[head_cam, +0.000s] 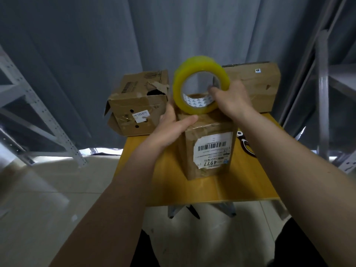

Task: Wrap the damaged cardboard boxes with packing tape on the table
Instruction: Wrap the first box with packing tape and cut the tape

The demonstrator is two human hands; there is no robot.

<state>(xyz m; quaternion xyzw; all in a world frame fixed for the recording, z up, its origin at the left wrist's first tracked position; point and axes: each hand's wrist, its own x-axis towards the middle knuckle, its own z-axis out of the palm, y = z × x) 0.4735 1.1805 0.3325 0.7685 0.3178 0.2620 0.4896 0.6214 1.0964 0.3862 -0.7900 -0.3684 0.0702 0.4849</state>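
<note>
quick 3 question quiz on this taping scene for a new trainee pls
1. True or false: the tape roll lies flat on the table.
2. Which hand holds the roll? A) left hand B) right hand C) neither
3. Fill in: the torn box with a hole in its top stands to the ____ of the labelled box.

Key
1. False; it is held up above the labelled box.
2. B; fingers hooked through the core.
3. Left.
</note>
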